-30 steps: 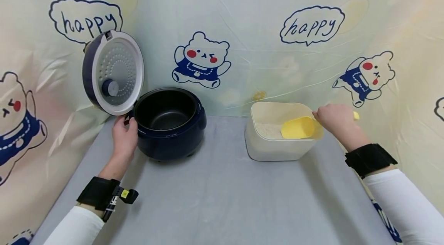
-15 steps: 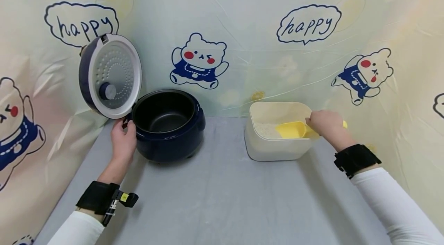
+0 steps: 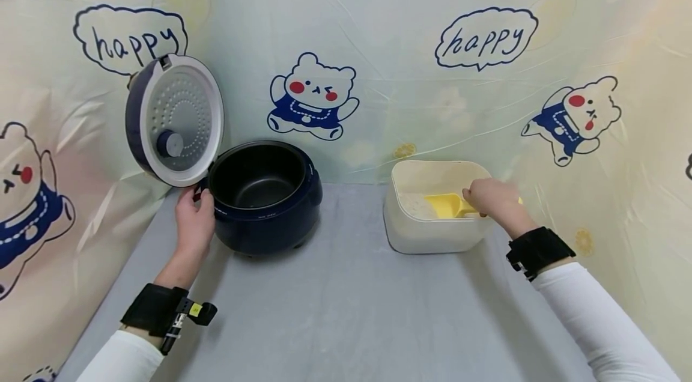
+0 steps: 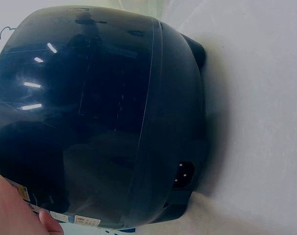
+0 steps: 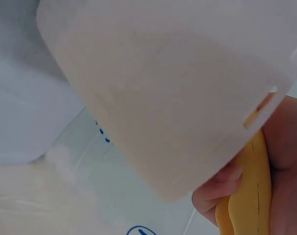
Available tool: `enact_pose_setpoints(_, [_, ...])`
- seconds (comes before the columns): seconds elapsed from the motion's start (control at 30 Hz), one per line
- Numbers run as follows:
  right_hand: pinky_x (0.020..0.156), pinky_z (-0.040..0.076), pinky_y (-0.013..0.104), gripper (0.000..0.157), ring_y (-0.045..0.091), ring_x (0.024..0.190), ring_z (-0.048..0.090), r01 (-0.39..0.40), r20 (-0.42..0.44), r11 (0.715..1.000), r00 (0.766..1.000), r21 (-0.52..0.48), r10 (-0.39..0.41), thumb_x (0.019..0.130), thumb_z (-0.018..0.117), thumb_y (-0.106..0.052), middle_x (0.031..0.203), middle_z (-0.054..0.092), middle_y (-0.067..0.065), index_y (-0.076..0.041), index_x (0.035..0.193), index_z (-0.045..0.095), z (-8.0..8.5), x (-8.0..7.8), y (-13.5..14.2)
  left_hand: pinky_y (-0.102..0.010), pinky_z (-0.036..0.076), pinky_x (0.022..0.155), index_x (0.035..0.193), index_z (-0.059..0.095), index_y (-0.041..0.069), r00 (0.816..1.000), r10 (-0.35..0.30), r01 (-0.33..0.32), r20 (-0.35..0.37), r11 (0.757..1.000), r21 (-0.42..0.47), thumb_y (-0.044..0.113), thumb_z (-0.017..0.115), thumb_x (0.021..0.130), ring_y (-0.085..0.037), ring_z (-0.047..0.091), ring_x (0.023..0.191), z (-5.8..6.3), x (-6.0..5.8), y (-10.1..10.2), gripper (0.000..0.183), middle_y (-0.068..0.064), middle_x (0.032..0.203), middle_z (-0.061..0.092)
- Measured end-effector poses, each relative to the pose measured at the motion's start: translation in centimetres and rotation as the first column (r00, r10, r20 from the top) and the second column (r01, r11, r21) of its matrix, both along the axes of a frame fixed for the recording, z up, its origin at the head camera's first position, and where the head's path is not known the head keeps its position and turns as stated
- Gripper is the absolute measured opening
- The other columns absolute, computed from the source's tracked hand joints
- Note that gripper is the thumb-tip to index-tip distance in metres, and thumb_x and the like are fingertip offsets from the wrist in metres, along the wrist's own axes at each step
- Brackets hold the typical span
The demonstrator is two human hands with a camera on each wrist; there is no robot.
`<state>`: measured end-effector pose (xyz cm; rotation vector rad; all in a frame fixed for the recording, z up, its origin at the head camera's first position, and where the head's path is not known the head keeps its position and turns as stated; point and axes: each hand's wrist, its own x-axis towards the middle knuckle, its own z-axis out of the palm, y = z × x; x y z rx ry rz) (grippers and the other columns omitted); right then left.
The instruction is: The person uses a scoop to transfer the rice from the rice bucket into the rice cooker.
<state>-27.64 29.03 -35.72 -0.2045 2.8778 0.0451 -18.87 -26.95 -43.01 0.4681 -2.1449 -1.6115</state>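
A dark blue rice cooker (image 3: 267,232) stands on the left, its lid (image 3: 200,100) raised and its black inner pot (image 3: 256,181) showing. My left hand (image 3: 194,220) grips the cooker at its hinge side, just below the lid; some fingertips are hidden there. In the left wrist view, a bit of that hand (image 4: 13,208) shows beside labels on the cooker's body. On the right, a cream container (image 3: 432,238) holds white rice-like grains (image 3: 415,204). My right hand (image 3: 494,200) grips the handle of a yellow scoop (image 3: 444,206), its bowl down in the grains.
Grey cloth covers the table (image 3: 346,310). A patterned curtain (image 3: 378,39) with printed bears rises right behind the cooker and container. A power socket (image 4: 184,175) shows low on the cooker's side, with no cord in it.
My right hand has moved left and slightly down over the container, and the scoop's bowl has slid deeper into the grains. The left hand has stayed at the cooker's hinge.
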Motion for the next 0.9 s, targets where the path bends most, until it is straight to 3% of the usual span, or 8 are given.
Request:
enact_pose_setpoints(0.23, [0.060,0.039,0.034,0.044,0.021,0.057,0.052,0.023,0.067,0.993,0.998,-0.119,-0.015,0.107,0.039,-0.025,0.061,0.052,0.004,-0.011,0.068,0.053,-1.2,-0.1,-0.7,-0.042,0.034,0.112,0.158,0.039,-0.002,1.000,0.001,-0.001,-0.006,1.000,-0.012,0.024,0.035,0.111,-0.032,0.038,0.139,0.3,0.2,0.3,0.054,-0.020,0.161,0.037])
enact_pose_setpoints(0.5, [0.065,0.039,0.032,0.045,0.018,0.059,0.048,0.037,0.101,0.984,0.995,-0.172,-0.019,0.107,0.038,-0.025,0.062,0.045,0.000,-0.014,0.065,0.048,-2.2,-0.5,-1.0,-0.042,0.035,0.111,0.156,0.042,-0.002,0.999,0.005,-0.005,-0.032,1.000,-0.027,0.023,0.036,0.110,-0.031,0.040,0.137,0.3,0.4,0.6,0.052,-0.020,0.159,0.040])
enact_pose_setpoints(0.67, [0.063,0.039,0.031,0.044,0.019,0.060,0.048,0.059,0.129,0.973,0.991,-0.222,-0.031,0.108,0.040,-0.025,0.063,0.042,0.000,-0.014,0.066,0.049,-2.3,-0.5,-1.1,-0.043,0.035,0.111,0.156,0.043,-0.001,1.000,0.005,-0.006,-0.029,0.999,-0.035,0.023,0.035,0.110,-0.031,0.040,0.137,0.3,0.4,0.4,0.052,-0.019,0.159,0.040])
enact_pose_setpoints(0.9, [0.057,0.039,0.029,0.044,0.017,0.055,0.046,0.042,0.120,0.975,0.993,-0.217,-0.016,0.107,0.039,-0.025,0.062,0.048,0.001,-0.011,0.068,0.053,-1.9,-0.7,-1.1,-0.047,0.033,0.114,0.158,0.039,0.000,1.000,-0.004,0.004,-0.012,1.000,-0.022,0.025,0.034,0.111,-0.034,0.039,0.139,0.1,0.5,0.2,0.054,-0.020,0.161,0.037])
